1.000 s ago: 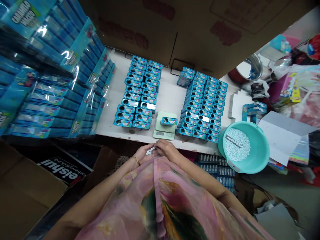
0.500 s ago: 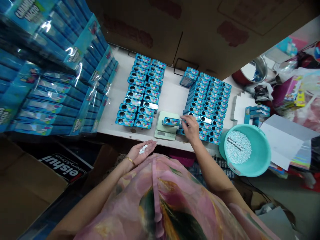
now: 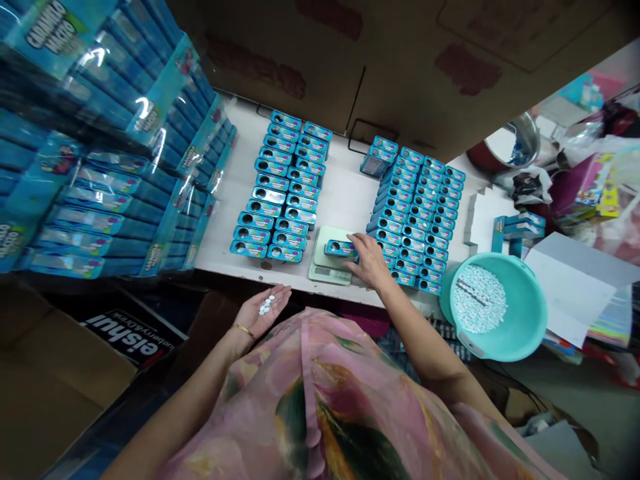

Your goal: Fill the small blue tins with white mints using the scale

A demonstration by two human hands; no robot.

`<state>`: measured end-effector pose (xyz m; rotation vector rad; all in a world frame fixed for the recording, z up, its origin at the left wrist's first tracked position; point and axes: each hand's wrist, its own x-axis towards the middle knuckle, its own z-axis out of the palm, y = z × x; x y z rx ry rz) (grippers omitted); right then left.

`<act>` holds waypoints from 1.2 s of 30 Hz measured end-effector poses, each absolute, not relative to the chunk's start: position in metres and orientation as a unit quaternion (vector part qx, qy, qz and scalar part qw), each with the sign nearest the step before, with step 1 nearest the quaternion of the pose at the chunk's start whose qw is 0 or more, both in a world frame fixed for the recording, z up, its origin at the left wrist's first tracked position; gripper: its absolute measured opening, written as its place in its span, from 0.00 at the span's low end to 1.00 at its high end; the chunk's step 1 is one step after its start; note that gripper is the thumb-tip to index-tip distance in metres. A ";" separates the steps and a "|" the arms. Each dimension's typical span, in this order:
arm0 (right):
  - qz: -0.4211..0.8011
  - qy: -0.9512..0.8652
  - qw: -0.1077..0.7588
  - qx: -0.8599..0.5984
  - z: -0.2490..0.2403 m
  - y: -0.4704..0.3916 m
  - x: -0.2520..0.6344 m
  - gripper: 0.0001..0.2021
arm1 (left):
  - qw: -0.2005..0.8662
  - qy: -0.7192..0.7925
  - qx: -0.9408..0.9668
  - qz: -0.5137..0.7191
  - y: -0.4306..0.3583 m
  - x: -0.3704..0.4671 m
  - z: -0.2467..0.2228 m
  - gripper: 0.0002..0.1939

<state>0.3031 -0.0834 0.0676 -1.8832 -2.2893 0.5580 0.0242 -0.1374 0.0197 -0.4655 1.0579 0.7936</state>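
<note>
My left hand point(image 3: 263, 312) is held palm up in front of the bench edge, fingers stretched out, with several small white candies point(image 3: 267, 305) resting on the palm. On the pale scale point(image 3: 327, 275) lies a small blue candy tin point(image 3: 339, 248) with a dark round hole near its left end. My right hand point(image 3: 369, 261) has thumb and fingers around the right end of this tin, hiding that end. Rows of like blue tins point(image 3: 286, 225) stand to the left of the scale, and more tins point(image 3: 413, 232) are packed close beside the right hand.
A turquoise tub point(image 3: 527, 313) partly filled with white candies stands at the right, a dark strip lying on them. Wrapped stacks of blue boxes point(image 3: 120, 180) rise at the left. A large brown carton point(image 3: 400, 73) borders the back of the white bench point(image 3: 340, 193).
My right hand has moved left from beside the scale onto the tin's right end. My left hand, still bearing the candies, has shifted left and slightly down.
</note>
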 end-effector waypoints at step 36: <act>-0.065 -0.656 -0.039 -0.751 0.037 0.149 0.376 0.16 | 0.701 0.553 -0.237 0.383 -0.114 0.007 0.043 0.27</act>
